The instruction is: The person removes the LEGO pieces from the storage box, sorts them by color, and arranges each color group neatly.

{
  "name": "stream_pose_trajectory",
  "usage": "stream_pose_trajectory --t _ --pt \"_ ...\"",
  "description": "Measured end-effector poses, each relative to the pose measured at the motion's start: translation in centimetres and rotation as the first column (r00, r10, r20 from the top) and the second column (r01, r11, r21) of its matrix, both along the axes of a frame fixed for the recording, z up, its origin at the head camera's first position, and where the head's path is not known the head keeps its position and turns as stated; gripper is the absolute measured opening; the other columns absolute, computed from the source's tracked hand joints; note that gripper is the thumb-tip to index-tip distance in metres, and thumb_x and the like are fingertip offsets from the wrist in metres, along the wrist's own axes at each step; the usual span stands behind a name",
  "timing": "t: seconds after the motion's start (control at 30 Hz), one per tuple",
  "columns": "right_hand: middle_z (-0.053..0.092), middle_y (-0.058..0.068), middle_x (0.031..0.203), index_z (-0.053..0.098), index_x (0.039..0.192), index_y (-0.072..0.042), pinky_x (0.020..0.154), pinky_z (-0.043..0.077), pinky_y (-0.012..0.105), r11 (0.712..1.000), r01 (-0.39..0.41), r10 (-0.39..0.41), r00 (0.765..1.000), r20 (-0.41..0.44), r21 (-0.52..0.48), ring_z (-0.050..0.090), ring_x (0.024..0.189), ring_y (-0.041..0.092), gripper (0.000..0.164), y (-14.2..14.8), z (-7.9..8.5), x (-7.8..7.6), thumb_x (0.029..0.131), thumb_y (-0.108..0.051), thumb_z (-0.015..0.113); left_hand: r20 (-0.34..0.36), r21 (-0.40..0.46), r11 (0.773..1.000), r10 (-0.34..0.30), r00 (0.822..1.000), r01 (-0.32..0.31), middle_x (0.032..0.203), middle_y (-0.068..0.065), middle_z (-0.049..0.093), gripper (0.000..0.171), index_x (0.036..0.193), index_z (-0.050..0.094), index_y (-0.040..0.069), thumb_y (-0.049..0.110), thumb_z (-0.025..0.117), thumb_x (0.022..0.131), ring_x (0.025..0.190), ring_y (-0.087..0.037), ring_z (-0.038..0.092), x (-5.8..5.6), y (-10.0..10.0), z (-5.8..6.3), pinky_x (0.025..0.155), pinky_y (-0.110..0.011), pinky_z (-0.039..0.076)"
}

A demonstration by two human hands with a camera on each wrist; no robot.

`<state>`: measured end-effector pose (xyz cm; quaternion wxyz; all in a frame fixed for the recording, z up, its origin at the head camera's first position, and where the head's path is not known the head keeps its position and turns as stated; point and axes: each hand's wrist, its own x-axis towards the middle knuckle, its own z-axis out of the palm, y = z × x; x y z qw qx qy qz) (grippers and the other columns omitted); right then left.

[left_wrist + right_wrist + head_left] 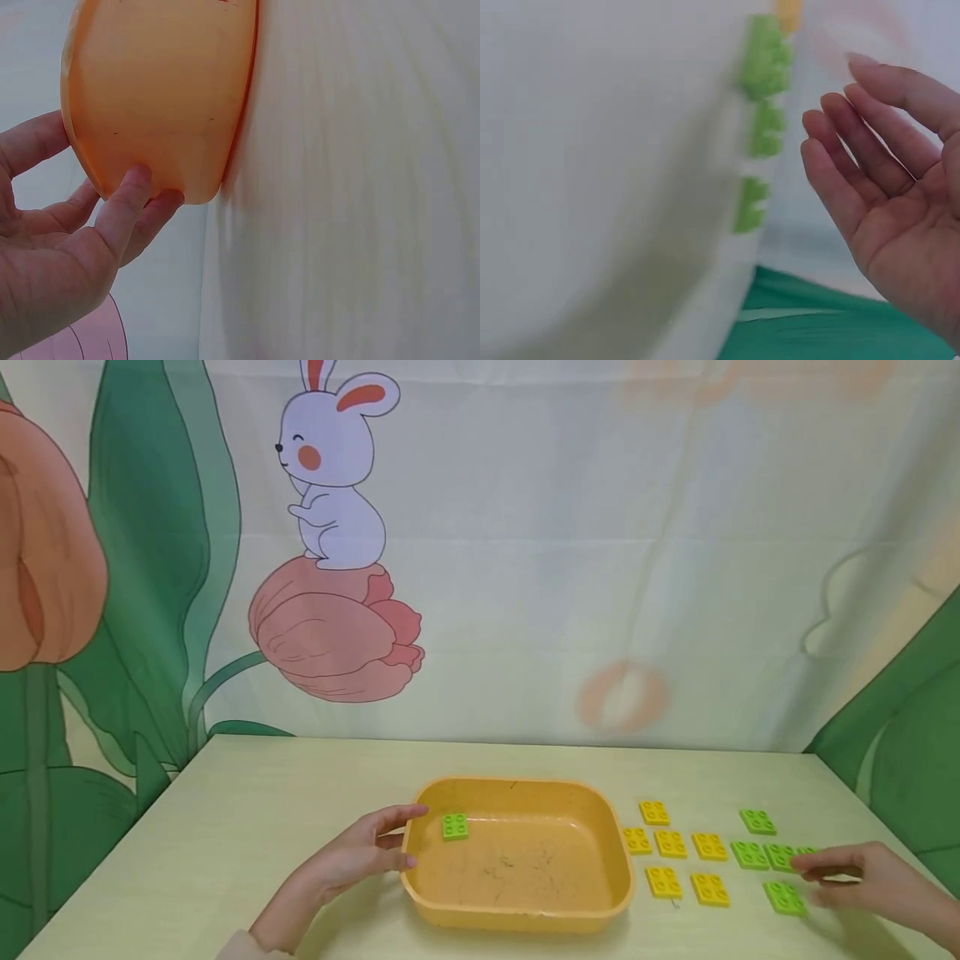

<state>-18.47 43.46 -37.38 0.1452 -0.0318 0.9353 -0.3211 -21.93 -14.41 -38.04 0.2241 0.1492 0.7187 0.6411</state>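
My left hand (360,856) holds the left end of an orange plastic basin (517,914), its fingers and thumb at the rim. In the left wrist view, the fingertips (137,176) press against the outside of the basin (165,90). One green toy brick (454,827) lies inside, near the basin's back left. Over at the right, my right hand (870,881) hovers by several green bricks (785,897) and partly covers one. The right wrist view shows that hand (900,195) with loosely bent fingers and nothing in it, apart from the blurred green bricks (765,67).
Several yellow bricks (671,844) lie on the pale table (300,777) between the basin and the green bricks. One of them sits close against the basin's right side. Behind the table hangs a cloth (525,568) printed with a rabbit and tulips.
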Motion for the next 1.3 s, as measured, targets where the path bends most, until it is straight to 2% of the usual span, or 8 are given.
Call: stream_pose_trajectory --t 0.1,0.2,0.43,0.6,0.7,0.83,0.97,1.3 --pt "0.059 0.029 0.109 0.053 0.115 0.016 0.069 0.053 0.026 0.999 -0.009 0.008 0.999 -0.045 -0.031 0.059 0.083 0.000 0.054 -1.0 1.6 0.2 0.078 -0.020 0.070 -0.001 -0.002 1.000 0.003 1.000 -0.003 0.141 -0.027 0.027 0.064 0.137 0.032 -0.006 -0.003 0.063 0.080 0.124 -0.042 0.037 -0.1 0.0 -0.1 0.089 -0.036 0.047" --pt "0.056 0.031 0.111 0.050 0.117 0.018 0.070 0.053 0.027 0.988 -0.101 0.089 0.990 -0.106 -0.117 0.057 0.086 -0.008 0.053 -2.4 3.1 0.3 0.080 -0.016 0.068 -0.001 -0.004 1.000 0.006 1.000 -0.006 0.141 -0.027 0.027 0.064 0.136 0.032 -0.006 -0.003 0.062 0.080 0.124 -0.042 0.036 -0.1 0.0 -0.1 0.089 -0.036 0.047" --pt "0.059 -0.023 0.108 0.051 0.119 0.013 0.073 0.053 0.025 0.928 -0.269 0.218 0.953 -0.208 -0.259 0.057 0.095 -0.007 0.046 -7.3 5.7 -0.3 0.082 -0.009 0.066 0.000 -0.004 1.000 0.002 1.000 -0.002 0.141 -0.028 0.027 0.064 0.136 0.032 -0.006 -0.003 0.063 0.080 0.124 -0.042 0.036 -0.1 0.1 -0.1 0.089 -0.036 0.047" --pt "0.062 -0.009 0.111 0.054 0.118 0.009 0.077 0.051 0.021 0.898 -0.344 0.265 0.920 -0.288 -0.274 0.057 0.099 -0.003 0.043 -11.4 6.9 -0.9 0.081 -0.009 0.067 0.004 -0.004 1.000 0.007 1.000 -0.006 0.141 -0.028 0.027 0.064 0.136 0.032 -0.006 -0.004 0.063 0.080 0.124 -0.042 0.037 0.0 0.2 -0.1 0.089 -0.035 0.047" --pt "0.062 0.007 0.114 0.056 0.117 0.007 0.080 0.050 0.021 0.892 -0.353 0.272 0.918 -0.288 -0.282 0.057 0.099 -0.001 0.042 -13.8 7.5 -1.3 0.081 -0.012 0.068 0.002 -0.005 1.000 0.008 1.000 -0.008 0.141 -0.028 0.027 0.064 0.136 0.032 -0.006 -0.004 0.063 0.080 0.124 -0.042 0.037 0.0 0.2 -0.1 0.089 -0.035 0.047" --pt "0.058 0.022 0.116 0.056 0.117 0.006 0.084 0.049 0.028 0.885 -0.350 0.272 0.924 -0.268 -0.308 0.059 0.104 0.018 0.047 -17.0 7.8 -2.2 0.079 -0.018 0.070 -0.002 -0.010 1.000 0.013 1.000 -0.013 0.141 -0.027 0.027 0.064 0.136 0.032 -0.006 -0.003 0.063 0.080 0.124 -0.042 0.036 0.0 0.2 0.0 0.090 -0.036 0.046" --pt "0.057 0.023 0.117 0.056 0.117 0.007 0.086 0.048 0.032 0.863 -0.374 0.299 0.920 -0.254 -0.339 0.054 0.107 0.037 0.049 -20.0 7.3 -3.0 0.079 -0.019 0.071 -0.001 -0.012 1.000 0.012 1.000 -0.012 0.141 -0.027 0.028 0.064 0.136 0.033 -0.005 -0.003 0.063 0.080 0.124 -0.043 0.036 -0.1 0.2 -0.1 0.090 -0.036 0.046" --pt "0.054 0.022 0.123 0.054 0.121 0.007 0.094 0.042 0.042 0.841 -0.410 0.351 0.910 -0.220 -0.353 0.052 0.110 0.034 0.051 -26.7 4.9 -4.9 0.080 -0.018 0.070 0.002 -0.010 1.000 0.009 1.000 -0.009 0.142 -0.027 0.027 0.064 0.136 0.032 -0.005 -0.003 0.063 0.080 0.125 -0.043 0.035 -0.1 0.1 0.0 0.089 -0.037 0.047"
